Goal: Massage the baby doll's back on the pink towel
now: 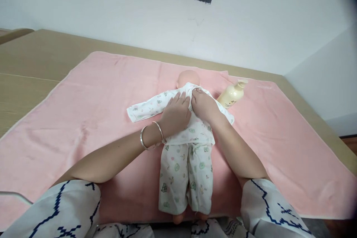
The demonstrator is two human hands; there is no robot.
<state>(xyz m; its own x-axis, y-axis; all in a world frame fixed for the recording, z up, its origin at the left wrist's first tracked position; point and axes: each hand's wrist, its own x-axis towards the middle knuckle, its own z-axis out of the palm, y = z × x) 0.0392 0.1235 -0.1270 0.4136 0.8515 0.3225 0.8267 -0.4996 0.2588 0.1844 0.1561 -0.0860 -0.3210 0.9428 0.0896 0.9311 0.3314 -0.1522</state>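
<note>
Nearest me, at the bottom of the frame, two feet poke out of patterned trousers. They belong to a doll stretched up the middle of the frame in a white top; I can't tell whether it lies face up. My left hand rests on the top, its fingers extended and nearly flat against the fabric. My right hand has its fingers curled by the neckline; whether they pinch cloth, I can't tell. I judge the step in hand to be adjusting the top around the neck, and the next move calls for a light touch there. The clothes carry small prints, with no words I can read. Right of centre, a cream pump bottle bears dark characters too small for me to read. Beyond, a pink cloth covers much of the table, below a white wall.
</note>
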